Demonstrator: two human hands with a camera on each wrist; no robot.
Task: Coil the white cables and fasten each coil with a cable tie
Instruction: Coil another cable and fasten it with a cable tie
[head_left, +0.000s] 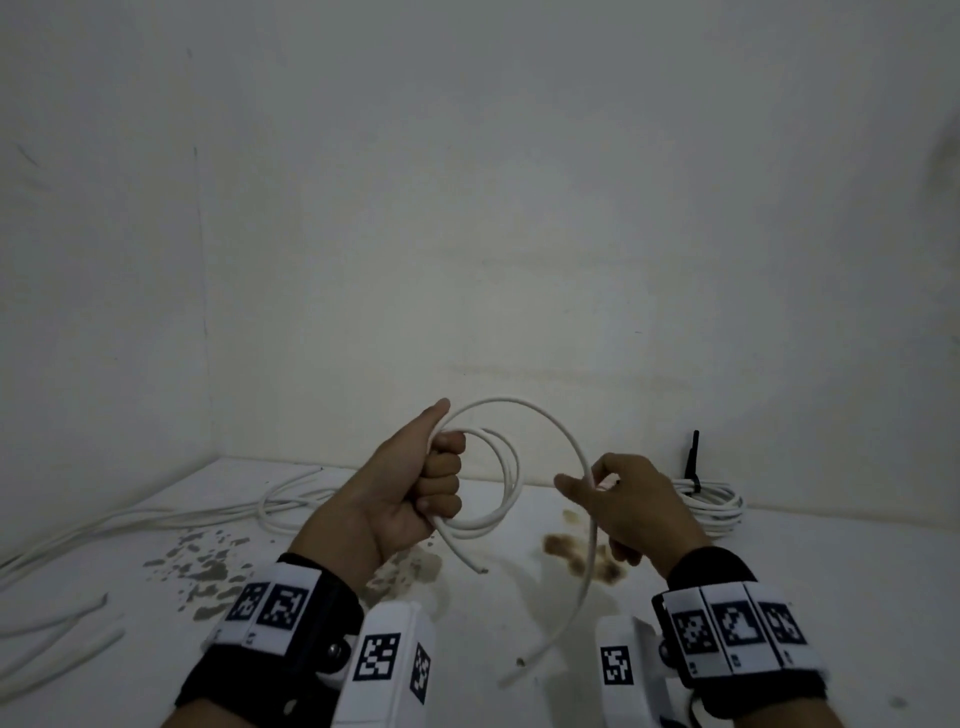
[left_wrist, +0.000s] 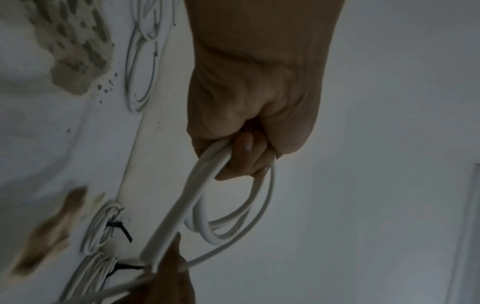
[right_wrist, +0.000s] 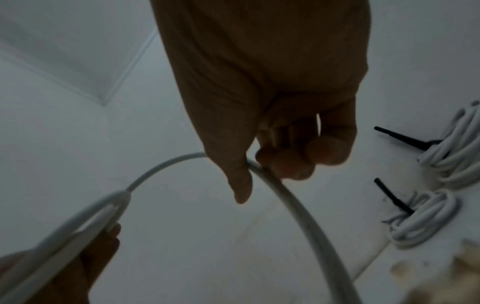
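Note:
My left hand (head_left: 431, 483) grips a small coil of white cable (head_left: 506, 483) in a fist, held above the white table (head_left: 519, 613). From the fist a wide loop of the same cable arcs up and right to my right hand (head_left: 597, 486), which pinches it between thumb and fingers. Below that hand the free tail (head_left: 576, 608) hangs down toward the table. In the left wrist view the fist (left_wrist: 249, 148) holds the coil's loops (left_wrist: 233, 216). The right wrist view shows the thumb and fingers (right_wrist: 283, 162) around the cable (right_wrist: 291, 203).
Two finished coils (right_wrist: 426, 222) with black cable ties (right_wrist: 392, 197) lie at the table's right back, near the wall. Loose white cables (head_left: 270, 506) lie at the left, more cable ends (head_left: 57, 623) at the near left. Brown stains (head_left: 576, 556) mark the table.

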